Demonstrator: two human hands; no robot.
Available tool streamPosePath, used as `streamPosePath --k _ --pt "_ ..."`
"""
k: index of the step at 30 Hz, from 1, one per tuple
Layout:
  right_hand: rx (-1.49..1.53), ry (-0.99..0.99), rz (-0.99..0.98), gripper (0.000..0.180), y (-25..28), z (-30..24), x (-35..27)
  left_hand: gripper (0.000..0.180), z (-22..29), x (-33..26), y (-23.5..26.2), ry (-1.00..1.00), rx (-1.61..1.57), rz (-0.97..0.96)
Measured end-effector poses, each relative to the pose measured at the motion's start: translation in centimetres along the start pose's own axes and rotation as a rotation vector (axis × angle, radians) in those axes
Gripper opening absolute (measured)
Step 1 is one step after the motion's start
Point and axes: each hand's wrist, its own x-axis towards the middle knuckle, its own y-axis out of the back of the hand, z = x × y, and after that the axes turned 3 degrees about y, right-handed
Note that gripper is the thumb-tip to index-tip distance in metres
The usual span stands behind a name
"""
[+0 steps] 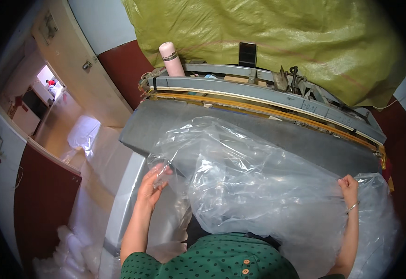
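Note:
A large clear plastic sheet [244, 181] stretches crumpled and shiny in front of me, between my two hands and partly over the grey bench top of a machine. At its left edge, my left hand [152, 184] has curled fingers and thumb around the thin film. My right hand [349, 187], with a bracelet at the wrist, pinches the sheet's right edge in closed fingers. More clear plastic [375, 223] hangs in folds to the right of that forearm. Behind the sheet runs the machine's long grey metal bar [268, 95], with orange strips along its near side.
A pink bottle [172, 60] and a dark phone-like slab [247, 55] stand on the machine's back. Metal clamps [293, 81] sit farther right. An olive tarp [277, 37] covers the wall. An open door [79, 60] and plastic heaps [72, 246] lie left; a distant person is beyond.

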Motion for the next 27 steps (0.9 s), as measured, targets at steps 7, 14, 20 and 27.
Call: streamPosePath --k 7,14,20,27 --pt "0.006 0.004 -0.008 0.022 0.4 1.8 0.9 0.007 0.9 7.4 8.5 -0.16 0.589 0.19" --pt "-0.041 0.029 0.014 0.024 0.6 2.5 0.3 0.027 3.5 0.7 -2.5 -0.131 0.621 -0.109" --pt "-0.027 0.031 0.015 0.023 0.3 2.4 0.4 0.02 -1.1 0.7 -7.0 -0.237 0.474 -0.297" --pt "-0.035 0.001 0.007 0.023 1.4 3.2 0.0 0.007 1.3 9.3 3.6 -0.258 0.177 0.194"
